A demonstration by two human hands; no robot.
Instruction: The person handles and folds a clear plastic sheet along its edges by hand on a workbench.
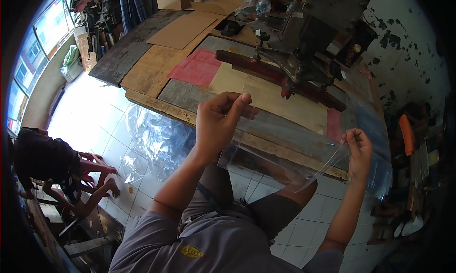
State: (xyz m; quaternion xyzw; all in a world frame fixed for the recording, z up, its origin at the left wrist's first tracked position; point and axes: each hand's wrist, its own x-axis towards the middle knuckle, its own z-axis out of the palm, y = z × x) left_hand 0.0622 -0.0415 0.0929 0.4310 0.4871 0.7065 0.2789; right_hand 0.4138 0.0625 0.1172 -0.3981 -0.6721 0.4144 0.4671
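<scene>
A clear plastic sheet (pixel 266 152) hangs stretched between my two hands, above my lap and the front edge of the work table. My left hand (pixel 222 118) pinches its upper left part between thumb and fingers. At the sheet's right end, my right hand (pixel 357 149) is closed on the edge, where the plastic gathers in folds. Just beyond the sheet stands a machine with a dark red bar (pixel 280 76) over a pale yellow board (pixel 270 97), which lies on the grey table surface (pixel 285 126).
Clear plastic (pixel 154 135) is heaped on the floor at the left of the table. More bluish plastic sheets (pixel 375 149) hang over the right side. Cardboard (pixel 183 30) lies at the back left. Another person (pixel 52 164) sits low at the far left.
</scene>
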